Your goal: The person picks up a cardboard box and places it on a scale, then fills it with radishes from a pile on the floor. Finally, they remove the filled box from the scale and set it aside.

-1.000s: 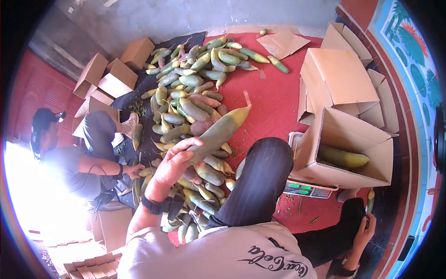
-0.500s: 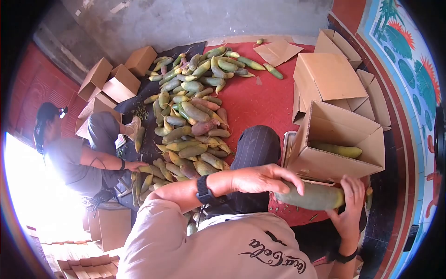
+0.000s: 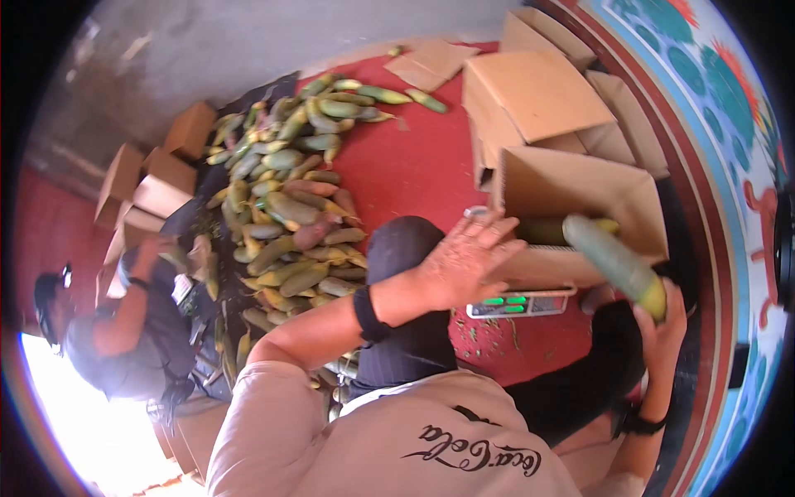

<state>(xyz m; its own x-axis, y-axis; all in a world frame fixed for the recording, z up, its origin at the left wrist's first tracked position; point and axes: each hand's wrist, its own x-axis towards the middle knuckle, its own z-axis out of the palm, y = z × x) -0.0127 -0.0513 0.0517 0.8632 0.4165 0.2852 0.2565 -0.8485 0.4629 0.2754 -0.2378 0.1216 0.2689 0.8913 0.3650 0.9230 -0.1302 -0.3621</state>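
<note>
My right hand (image 3: pixel 662 319) grips a large green radish (image 3: pixel 613 258) by its yellowish end. The radish slants up and left over the near edge of an open cardboard box (image 3: pixel 580 182). Inside that box lies another green radish (image 3: pixel 542 230), partly hidden behind the box's front wall. My left hand (image 3: pixel 468 253) is at the box's left front corner, fingers spread and nothing held. Under the box sits a scale (image 3: pixel 522 304) with a lit green display facing me.
A big pile of radishes (image 3: pixel 290 207) covers the floor to my left. Further boxes (image 3: pixel 538 95) stand behind the open one, and a flat cardboard piece (image 3: pixel 431 65) lies at the back. At far left a co-worker (image 3: pixel 132 348) sits, with boxes (image 3: pixel 161 178) nearby.
The radish has left my left hand and swung up over the box edge in my right. My left hand has moved up to the box corner, and the scale's display now shows.
</note>
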